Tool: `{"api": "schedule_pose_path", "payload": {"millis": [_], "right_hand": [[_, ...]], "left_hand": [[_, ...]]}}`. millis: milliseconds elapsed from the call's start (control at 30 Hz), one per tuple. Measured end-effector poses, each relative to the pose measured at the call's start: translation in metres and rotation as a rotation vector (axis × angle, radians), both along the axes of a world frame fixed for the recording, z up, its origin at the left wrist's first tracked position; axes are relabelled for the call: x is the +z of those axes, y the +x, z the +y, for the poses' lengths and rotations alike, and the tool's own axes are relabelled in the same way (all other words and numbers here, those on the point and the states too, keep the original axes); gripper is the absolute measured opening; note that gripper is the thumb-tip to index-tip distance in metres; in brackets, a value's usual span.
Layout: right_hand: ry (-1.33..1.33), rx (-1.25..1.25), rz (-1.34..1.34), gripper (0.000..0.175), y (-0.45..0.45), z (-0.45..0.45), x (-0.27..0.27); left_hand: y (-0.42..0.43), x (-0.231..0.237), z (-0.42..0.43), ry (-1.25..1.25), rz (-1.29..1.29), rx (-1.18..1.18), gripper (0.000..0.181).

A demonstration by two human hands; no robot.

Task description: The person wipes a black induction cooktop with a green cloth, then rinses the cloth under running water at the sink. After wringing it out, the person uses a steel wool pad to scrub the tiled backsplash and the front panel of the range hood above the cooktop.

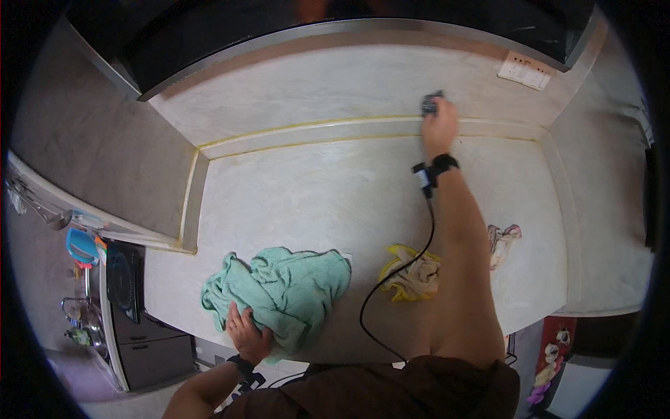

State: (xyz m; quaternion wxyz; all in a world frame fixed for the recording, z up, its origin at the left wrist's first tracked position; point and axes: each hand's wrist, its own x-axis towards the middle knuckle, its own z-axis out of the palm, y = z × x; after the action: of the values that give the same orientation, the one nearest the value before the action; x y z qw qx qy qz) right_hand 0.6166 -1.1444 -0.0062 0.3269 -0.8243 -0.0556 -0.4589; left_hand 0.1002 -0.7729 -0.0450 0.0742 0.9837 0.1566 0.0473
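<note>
My right hand reaches forward to the backsplash wall, just above the ledge along its foot. Its fingers grip a dark, speckled scrubbing pad, blurred and partly covered by the hand. My left hand lies on the near left edge of a crumpled green towel, thumb spread from the fingers. Both rest on the pale countertop. A beige cloth with a yellow border is bunched up beside my right forearm, which hides part of it.
A black cable hangs from my right wrist across the counter. Farther right lies a small crumpled pinkish cloth. Overhead juts a dark cabinet or hood with a metal edge. Wall sockets sit at upper right, a black cooktop at left.
</note>
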Motion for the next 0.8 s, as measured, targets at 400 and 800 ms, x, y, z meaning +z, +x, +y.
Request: {"api": "schedule_pose_path", "payload": {"millis": [400,800], "right_hand": [[0.01,0.102,0.085,0.032,0.003,0.023,0.011],[-0.241,0.459,0.079,0.023,-0.04,0.212,0.023]], "left_hand": [[0.001,0.006,-0.006,-0.033,-0.047,0.008,0.061],[0.0,0.005,0.003,-0.038,-0.053,-0.005,0.061]]}}
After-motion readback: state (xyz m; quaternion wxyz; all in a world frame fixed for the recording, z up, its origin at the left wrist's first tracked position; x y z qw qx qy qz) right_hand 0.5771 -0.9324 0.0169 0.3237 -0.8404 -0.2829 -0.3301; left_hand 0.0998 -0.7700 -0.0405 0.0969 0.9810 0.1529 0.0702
